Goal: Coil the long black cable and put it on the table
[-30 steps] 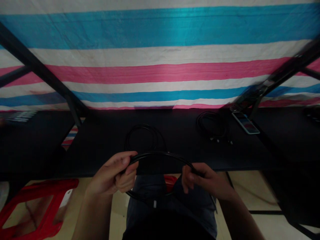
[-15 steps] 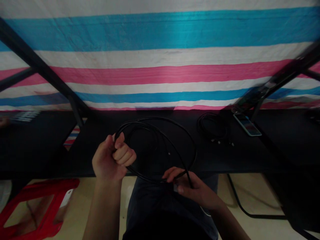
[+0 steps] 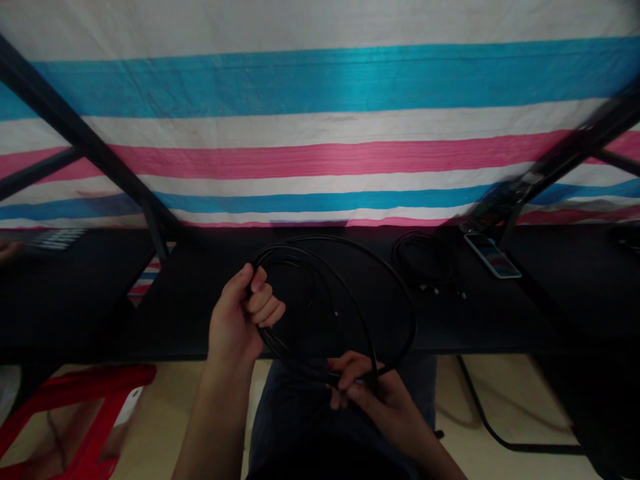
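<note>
A black cable (image 3: pixel 353 293) hangs in wide loops between my two hands, over the front edge of the black table (image 3: pixel 190 327). My left hand (image 3: pixel 245 310) is closed in a fist around the left side of the loops. At the lower right, above my lap, my right hand (image 3: pixel 367 390) has its fingers pinched on the lower part of the same cable. Behind the loops, a second, thinner cable (image 3: pixel 327 287) lies on the tabletop with a small plug at its end.
To the right lie a coiled black cable (image 3: pixel 423 260) with several plugs and a phone (image 3: pixel 493 255). A red plastic stool (image 3: pixel 95 427) stands at lower left. Dark metal bars (image 3: pixel 107 167) slant before the striped sheet (image 3: pixel 320 127). At far left, another person's hand (image 3: pixel 9 250) shows.
My left hand has moved right with the loops. My right hand has dropped slightly, and its fingers have closed more tightly on the cable. The view has tilted up a little.
</note>
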